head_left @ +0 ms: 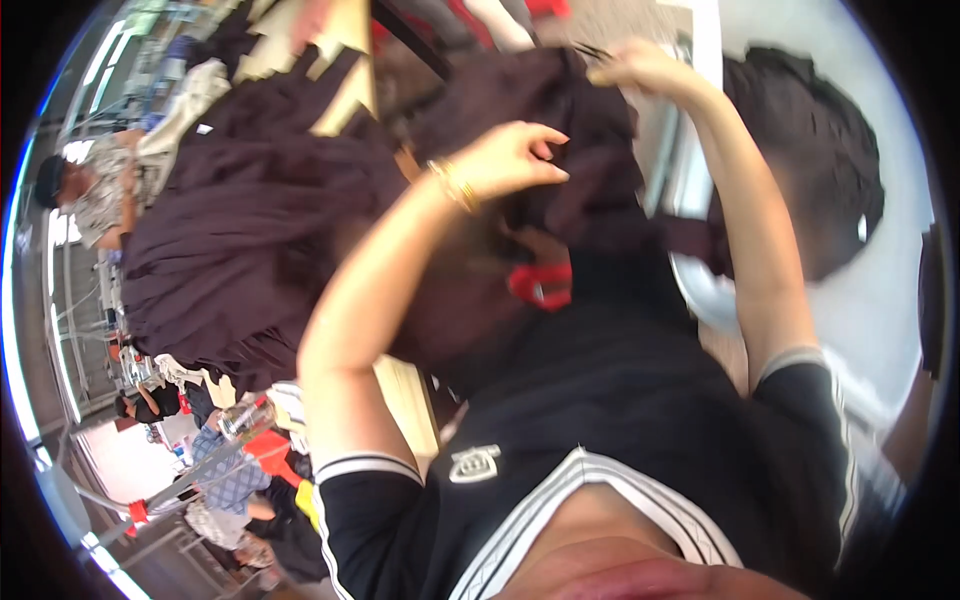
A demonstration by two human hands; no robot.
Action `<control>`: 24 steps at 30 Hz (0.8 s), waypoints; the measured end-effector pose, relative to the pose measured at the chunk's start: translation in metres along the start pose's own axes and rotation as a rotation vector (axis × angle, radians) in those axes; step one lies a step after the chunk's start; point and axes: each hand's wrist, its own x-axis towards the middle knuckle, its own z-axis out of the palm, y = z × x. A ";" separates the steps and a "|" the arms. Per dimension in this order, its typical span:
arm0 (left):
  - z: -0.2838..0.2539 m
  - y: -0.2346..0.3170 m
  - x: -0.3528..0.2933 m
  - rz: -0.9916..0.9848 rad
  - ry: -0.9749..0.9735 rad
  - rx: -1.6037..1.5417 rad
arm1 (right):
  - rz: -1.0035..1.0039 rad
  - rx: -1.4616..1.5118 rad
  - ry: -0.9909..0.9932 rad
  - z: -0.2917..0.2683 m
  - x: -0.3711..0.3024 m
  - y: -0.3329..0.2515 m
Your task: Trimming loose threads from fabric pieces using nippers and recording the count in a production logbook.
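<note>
A dark maroon garment (590, 150) is spread in front of me, with several folds in it. My left hand (508, 160), a gold-coloured bracelet at its wrist, hovers over or touches this cloth. Its fingers are bent but apart, and nothing shows between them. At the garment's far right edge, my right hand (645, 75) is closed around a small dark two-bladed tool that looks like thread snips (590, 50). The blades point left over the cloth. Motion blur hides whether they touch it. A red object (540, 286) lies close to my body.
To the left rises a big heap of maroon garments (250, 230). More dark clothing (815, 150) rests on a pale surface (850, 320) at right. Cream fabric pieces (345, 95) lie at the far left. Several people, one in a patterned shirt (105, 185), are further off to the left.
</note>
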 end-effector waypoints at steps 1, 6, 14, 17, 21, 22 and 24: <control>0.001 0.002 -0.002 0.057 0.239 -0.024 | -0.060 0.199 -0.056 -0.012 -0.015 -0.019; -0.018 -0.012 0.019 0.335 0.501 0.212 | -0.359 1.119 0.103 -0.043 -0.072 -0.048; -0.016 0.005 0.006 0.411 0.293 0.167 | -1.113 1.189 -0.074 -0.043 -0.120 -0.135; 0.001 0.037 0.006 0.529 0.111 -0.218 | -1.143 1.124 -0.004 -0.057 -0.127 -0.152; 0.012 0.068 -0.003 0.480 0.071 -0.410 | -1.096 1.502 -0.198 -0.099 -0.128 -0.127; 0.004 0.074 -0.008 0.498 0.165 -0.457 | -1.053 1.324 -0.075 -0.105 -0.126 -0.121; -0.026 0.065 -0.004 0.523 0.454 -0.385 | -0.971 1.363 0.095 -0.140 -0.117 -0.093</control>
